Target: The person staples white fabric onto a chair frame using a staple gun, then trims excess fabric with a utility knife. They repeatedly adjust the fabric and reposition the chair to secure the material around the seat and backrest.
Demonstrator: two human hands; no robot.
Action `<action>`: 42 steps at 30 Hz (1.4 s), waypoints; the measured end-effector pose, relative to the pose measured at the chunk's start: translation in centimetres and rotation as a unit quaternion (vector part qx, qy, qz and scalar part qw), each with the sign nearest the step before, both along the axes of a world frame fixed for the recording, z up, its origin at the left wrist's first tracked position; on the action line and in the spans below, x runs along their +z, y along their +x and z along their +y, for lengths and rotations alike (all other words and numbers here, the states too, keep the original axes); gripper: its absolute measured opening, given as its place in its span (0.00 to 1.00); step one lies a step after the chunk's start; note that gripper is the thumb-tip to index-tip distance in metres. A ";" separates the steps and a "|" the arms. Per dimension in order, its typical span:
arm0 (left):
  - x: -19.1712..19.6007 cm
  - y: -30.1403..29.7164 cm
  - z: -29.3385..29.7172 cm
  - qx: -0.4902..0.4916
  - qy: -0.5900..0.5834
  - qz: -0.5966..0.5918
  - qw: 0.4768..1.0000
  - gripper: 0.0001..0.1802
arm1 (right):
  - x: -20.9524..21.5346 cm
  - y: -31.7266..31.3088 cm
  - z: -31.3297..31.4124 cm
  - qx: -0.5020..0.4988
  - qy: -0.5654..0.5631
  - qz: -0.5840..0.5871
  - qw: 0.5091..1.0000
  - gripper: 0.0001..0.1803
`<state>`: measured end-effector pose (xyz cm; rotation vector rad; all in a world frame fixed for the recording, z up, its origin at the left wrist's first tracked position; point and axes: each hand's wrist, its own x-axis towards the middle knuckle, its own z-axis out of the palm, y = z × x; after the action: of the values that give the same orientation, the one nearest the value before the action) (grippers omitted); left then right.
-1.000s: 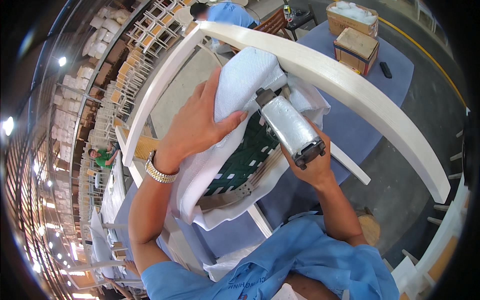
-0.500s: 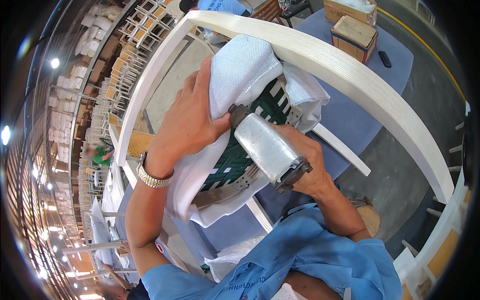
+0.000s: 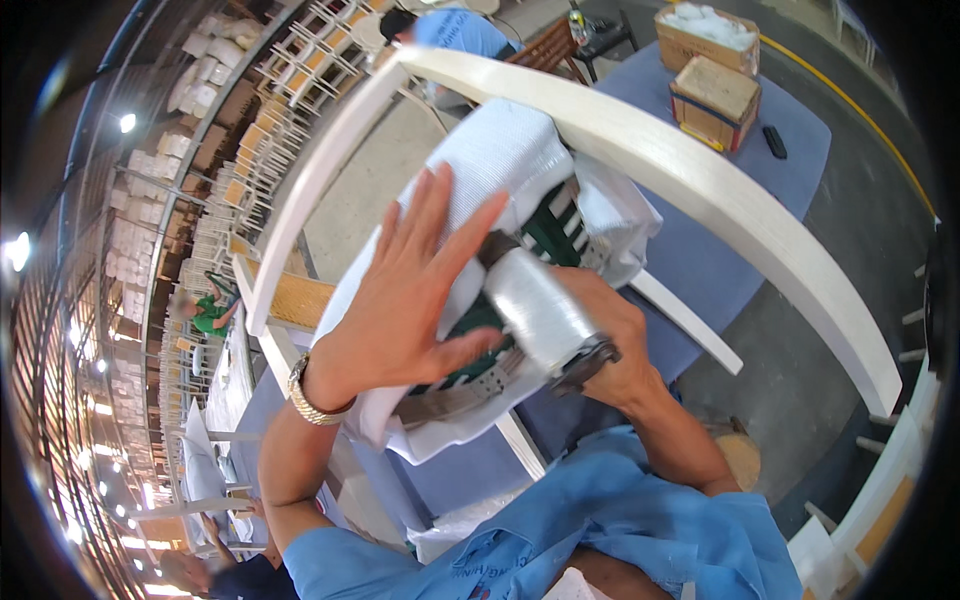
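Note:
A white chair frame (image 3: 640,130) with a curved rail lies tipped on a blue-covered table. White textured fabric (image 3: 490,140) wraps its padded seat, and dark green webbing (image 3: 550,228) shows on the underside. My right hand (image 3: 618,340) grips a silver staple gun (image 3: 540,308), its dark nose at the fabric's inner edge; the handle is hidden by the gun's body and my fingers. Over the fabric's left side, my left hand (image 3: 395,290) is open, fingers spread and thumb above the webbing. Whether its palm touches the fabric I cannot tell.
Cardboard boxes (image 3: 715,100) and a small black object (image 3: 774,142) rest on the blue table (image 3: 690,225) at far right. A person in blue (image 3: 455,35) is beyond the chair, another in green (image 3: 208,317) at left. Stacked chairs (image 3: 265,130) line the left side.
My left hand has left the fabric edge beside the gun's nose, come nearer and spread its fingers. The staple gun has shifted slightly right. The view has moved a little.

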<state>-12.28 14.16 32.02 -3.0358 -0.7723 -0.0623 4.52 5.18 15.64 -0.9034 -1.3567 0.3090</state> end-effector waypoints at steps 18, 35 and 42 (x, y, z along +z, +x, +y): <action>-0.8 -2.8 6.2 0.093 -0.156 -0.084 0.980 0.56 | -0.4 0.3 0.9 -0.049 -0.012 0.024 0.998 0.28; -0.9 -1.1 2.7 0.136 -0.007 -0.018 0.991 0.59 | 0.1 -1.6 -0.7 0.072 -0.047 0.025 0.996 0.31; -1.0 -0.8 2.3 0.145 0.004 -0.009 0.989 0.60 | -0.1 -1.5 -0.8 0.088 -0.069 0.004 0.994 0.35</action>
<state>-13.11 16.49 31.00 -2.8827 -1.2001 -0.0892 3.00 4.36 15.56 -0.8981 -1.4241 0.5464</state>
